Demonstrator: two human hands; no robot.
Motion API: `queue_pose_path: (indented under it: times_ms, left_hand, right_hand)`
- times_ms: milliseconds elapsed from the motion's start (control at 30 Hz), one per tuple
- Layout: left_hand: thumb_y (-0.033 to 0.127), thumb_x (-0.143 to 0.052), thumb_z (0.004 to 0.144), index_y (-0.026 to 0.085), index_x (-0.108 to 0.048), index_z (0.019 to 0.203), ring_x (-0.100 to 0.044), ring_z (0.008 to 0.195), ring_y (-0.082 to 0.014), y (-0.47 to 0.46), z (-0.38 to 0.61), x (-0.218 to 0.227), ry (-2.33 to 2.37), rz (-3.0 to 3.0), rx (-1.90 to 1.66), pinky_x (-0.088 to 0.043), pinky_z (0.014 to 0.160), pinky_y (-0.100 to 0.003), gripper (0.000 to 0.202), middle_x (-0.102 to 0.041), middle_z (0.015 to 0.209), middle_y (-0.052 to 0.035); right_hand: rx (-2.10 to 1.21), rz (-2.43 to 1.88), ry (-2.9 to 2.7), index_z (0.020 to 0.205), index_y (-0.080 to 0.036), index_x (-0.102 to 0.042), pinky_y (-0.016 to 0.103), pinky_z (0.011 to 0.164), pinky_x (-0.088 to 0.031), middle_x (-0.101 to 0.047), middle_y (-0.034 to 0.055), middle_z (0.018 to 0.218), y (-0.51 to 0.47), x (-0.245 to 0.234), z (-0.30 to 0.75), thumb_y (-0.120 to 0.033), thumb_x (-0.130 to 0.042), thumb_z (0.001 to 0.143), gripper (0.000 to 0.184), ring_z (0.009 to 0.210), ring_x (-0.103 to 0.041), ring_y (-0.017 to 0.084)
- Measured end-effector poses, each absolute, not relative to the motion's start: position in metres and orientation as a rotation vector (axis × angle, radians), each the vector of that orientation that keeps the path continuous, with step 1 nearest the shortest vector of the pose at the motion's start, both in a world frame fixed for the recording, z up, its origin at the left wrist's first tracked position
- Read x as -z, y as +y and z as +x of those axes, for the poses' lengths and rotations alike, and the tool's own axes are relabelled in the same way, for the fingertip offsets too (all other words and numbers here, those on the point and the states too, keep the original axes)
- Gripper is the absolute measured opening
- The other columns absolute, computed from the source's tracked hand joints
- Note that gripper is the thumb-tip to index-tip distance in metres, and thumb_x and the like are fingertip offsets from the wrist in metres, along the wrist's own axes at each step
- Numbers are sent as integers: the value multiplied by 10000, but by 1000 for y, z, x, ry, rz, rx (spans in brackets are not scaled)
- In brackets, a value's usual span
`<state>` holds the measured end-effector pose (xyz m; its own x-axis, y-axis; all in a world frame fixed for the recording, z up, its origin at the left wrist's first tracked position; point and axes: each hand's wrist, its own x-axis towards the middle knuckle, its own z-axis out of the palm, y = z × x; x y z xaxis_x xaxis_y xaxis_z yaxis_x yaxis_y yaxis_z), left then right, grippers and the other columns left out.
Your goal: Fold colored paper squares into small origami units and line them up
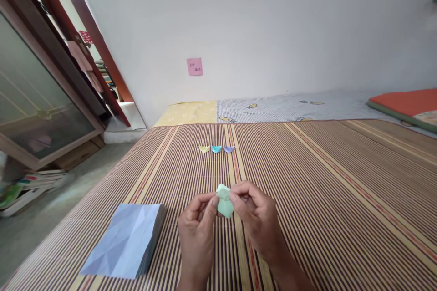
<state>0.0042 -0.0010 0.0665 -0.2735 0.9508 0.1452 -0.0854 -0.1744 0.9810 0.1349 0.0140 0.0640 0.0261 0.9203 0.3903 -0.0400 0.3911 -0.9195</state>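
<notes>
Between my two hands is a small folded piece of light green paper (225, 206), held above the striped mat. My left hand (198, 227) pinches its left edge between thumb and fingers. On the other side, my right hand (257, 218) grips the upper right edge the same way. Farther off on the mat lie three small folded paper pieces in a row: a yellow one (204, 149), a turquoise one (216, 149) and a purple one (228, 149). A stack of creased blue paper sheets (126, 238) rests to the left of my left hand.
The striped bamboo mat (307, 200) covers the bed. Behind it shows patterned bedding (269, 108), with a folded red-orange quilt (406, 102) at right. A pink note (194, 67) sticks to the wall. At left are a glass-panelled door (41, 95) and books (30, 186) near the floor.
</notes>
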Motion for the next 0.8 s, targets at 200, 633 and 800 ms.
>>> queue_pose_path:
  times_ms: [200,633,800]
  left_hand:
    - [371,-824,781,191,-714,921,-656,669,-161,-4,8,-69,1228,1002,-1581,-530,635,-238,253,-726,737,-17]
    - [340,-741,864,173,-704,717,-510,614,-123,6,-4,-61,1049,1126,-1347,-416,602,-227,226,-601,634,12]
    - [352,-720,882,168,-685,714,-548,639,-141,2,1,-65,1043,1191,-1225,-433,634,-250,252,-616,653,-5]
  right_hand:
    - [-869,-960,-1343,852,-214,-625,263,573,-507,-644,4,744,13,-64,134,-298,-624,928,114,647,-619,159]
    - [-1092,-921,-1571,864,-206,-633,242,560,-388,-549,-35,711,20,-70,162,-307,-624,950,133,627,-495,125]
    - [-1043,-906,-1559,736,-195,-567,245,559,-361,-485,-39,680,19,-71,160,-299,-565,992,276,616,-448,117]
